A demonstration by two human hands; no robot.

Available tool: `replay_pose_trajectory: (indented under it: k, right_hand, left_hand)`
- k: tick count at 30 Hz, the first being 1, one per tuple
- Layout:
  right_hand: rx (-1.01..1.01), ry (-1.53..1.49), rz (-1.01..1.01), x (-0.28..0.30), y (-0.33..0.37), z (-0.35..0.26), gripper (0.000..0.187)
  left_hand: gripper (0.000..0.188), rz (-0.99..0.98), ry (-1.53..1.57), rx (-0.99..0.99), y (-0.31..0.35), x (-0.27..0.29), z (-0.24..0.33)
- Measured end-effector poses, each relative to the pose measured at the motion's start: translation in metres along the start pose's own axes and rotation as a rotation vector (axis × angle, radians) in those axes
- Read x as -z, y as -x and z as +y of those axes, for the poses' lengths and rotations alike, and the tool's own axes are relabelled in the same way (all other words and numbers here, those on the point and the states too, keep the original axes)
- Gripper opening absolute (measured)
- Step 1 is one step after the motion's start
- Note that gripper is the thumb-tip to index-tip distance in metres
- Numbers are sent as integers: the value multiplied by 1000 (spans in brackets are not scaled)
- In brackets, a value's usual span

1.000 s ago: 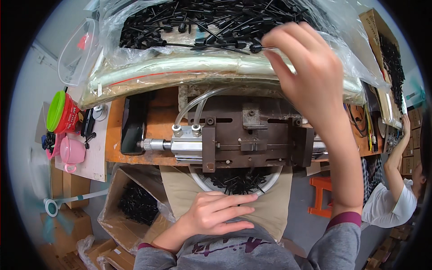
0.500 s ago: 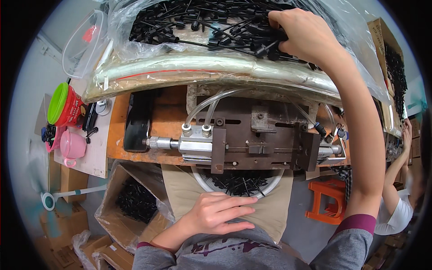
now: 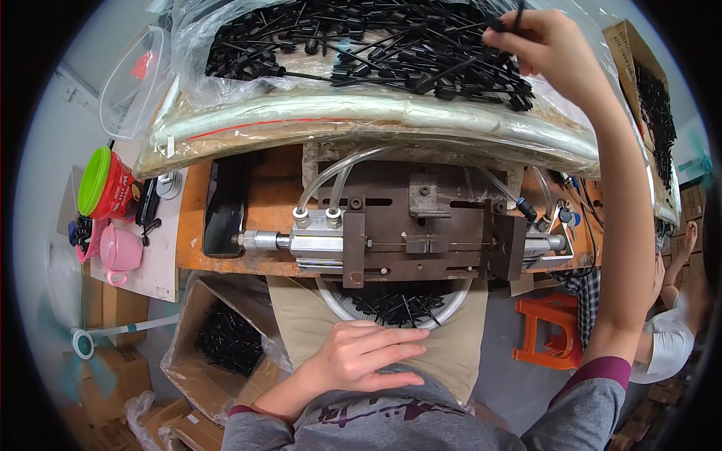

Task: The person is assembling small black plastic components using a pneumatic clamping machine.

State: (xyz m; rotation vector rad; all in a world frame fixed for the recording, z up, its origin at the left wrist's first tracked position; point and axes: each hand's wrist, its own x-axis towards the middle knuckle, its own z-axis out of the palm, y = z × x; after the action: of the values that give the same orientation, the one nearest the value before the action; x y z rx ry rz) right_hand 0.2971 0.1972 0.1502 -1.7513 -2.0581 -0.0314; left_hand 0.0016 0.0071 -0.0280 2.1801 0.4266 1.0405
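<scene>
Grey top, maroon cuffs, bare hands

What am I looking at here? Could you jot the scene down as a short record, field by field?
Setting: orange workbench carrying a brown metal press fixture
Right hand: raised over a clear plastic bag of small black plastic parts, fingers pinching one
Left hand: resting flat on the lap, holding nothing
Below the fixture: round white bowl of black parts
Left side: red jar with green lid, pink cup
Floor: cardboard box of black parts, orange stool
</scene>
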Motion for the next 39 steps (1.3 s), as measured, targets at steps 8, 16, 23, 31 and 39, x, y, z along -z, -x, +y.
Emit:
replay_pose_trajectory:
  k: [8,16,23,31,39]
  right_hand:
    - [-25,-820,192,5,60,-3,33]
    - [-18,-1473,169,-11,112,-26,29]
    - [72,-1950,32,-33,172,-60,31]
    - [-264,-1598,232,-58,222,-54,29]
    - [-286,-1327,379,-70,238,-60,39]
  left_hand:
    - [28,194,-74,96,-11,1,4]
    - [72,273,122,193,-57,4,9]
    - [98,391,1423,558,-78,1,17]
    - [40,223,444,392,-44,19,18]
    - [33,187,-406,58,-29,-22,-9]
